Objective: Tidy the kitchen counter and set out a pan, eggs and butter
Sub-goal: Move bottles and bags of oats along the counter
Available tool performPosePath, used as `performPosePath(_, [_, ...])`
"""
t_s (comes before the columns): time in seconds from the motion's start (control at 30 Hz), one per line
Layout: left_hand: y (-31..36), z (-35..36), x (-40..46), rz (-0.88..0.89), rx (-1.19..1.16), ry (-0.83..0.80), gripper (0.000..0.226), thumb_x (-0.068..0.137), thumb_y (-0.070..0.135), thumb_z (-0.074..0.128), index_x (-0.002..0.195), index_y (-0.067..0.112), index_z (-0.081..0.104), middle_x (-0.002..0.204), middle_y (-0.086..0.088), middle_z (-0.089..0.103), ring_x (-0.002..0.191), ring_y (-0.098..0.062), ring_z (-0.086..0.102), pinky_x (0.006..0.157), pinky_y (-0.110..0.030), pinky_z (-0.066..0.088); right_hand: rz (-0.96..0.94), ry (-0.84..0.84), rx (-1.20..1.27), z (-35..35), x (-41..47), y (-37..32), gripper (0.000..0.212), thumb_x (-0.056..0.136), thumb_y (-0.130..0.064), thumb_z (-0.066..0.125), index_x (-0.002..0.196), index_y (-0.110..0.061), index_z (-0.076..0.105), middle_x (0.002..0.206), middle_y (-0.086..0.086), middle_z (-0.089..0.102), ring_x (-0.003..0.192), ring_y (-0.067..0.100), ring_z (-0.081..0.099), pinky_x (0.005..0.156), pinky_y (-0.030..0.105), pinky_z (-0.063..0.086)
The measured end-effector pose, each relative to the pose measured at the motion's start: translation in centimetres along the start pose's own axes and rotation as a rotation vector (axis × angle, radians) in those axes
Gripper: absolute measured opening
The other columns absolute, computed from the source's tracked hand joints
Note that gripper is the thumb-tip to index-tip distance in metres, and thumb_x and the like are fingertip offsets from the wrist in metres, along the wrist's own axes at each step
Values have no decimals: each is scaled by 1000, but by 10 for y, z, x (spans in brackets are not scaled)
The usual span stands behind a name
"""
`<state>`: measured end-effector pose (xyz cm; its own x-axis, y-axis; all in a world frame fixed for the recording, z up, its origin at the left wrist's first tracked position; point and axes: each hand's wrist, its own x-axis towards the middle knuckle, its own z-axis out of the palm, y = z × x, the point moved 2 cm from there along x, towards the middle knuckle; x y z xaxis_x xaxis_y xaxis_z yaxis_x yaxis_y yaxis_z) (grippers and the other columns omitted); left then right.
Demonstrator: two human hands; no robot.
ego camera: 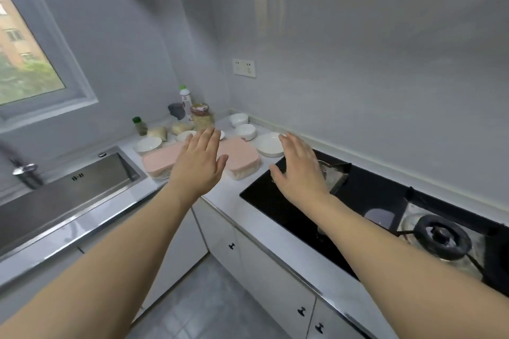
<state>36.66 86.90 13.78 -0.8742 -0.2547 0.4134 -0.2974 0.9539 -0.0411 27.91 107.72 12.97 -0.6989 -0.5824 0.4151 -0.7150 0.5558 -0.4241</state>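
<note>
The left grip (199,161) is hovering spread and empty right over the pink boxes (242,157), lying crosswise beneath it on the bench (234,201), while the right grip (298,170), also spread, is hanging beside them over the stove (289,212).

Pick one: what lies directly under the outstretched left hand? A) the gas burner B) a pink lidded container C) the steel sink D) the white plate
B: the left hand, fingers straight and holding nothing, hovers over the pink lidded container on the counter; the sink lies further left, the burner far right.
</note>
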Motion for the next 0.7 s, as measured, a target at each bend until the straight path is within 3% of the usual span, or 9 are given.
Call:
performPosePath(0.37, [-101, 22, -1, -164, 10, -32, 58, 102, 39, 32, 148, 4, 31, 153, -14, 33, 142, -31, 27, 119, -47, 13, -137, -81, 34, 81, 73, -60, 64, 94, -32, 51, 148, -13, 26, 157, 5, 21, 145, 21, 16, 120, 34, 9])
performPosePath(0.53, [-150, 48, 22, -211, 3, -60, 57, 101, 35, 40, 148, 4, 31, 153, -15, 34, 142, -33, 28, 119, -49, 15, -167, -136, 59, 128, 125, -74, 64, 96, -32, 48, 151, -13, 22, 159, 4, 17, 147, 19, 11, 121, 34, 8])
performPosePath(0.7, [-206, 62, 64, -251, 28, -77, 60, 99, 38, 32, 148, 4, 30, 153, -15, 33, 142, -32, 28, 118, -47, 12, -188, -158, 87, 163, 185, -84, 62, 95, -32, 50, 149, -13, 26, 157, 4, 23, 146, 19, 15, 120, 34, 11])
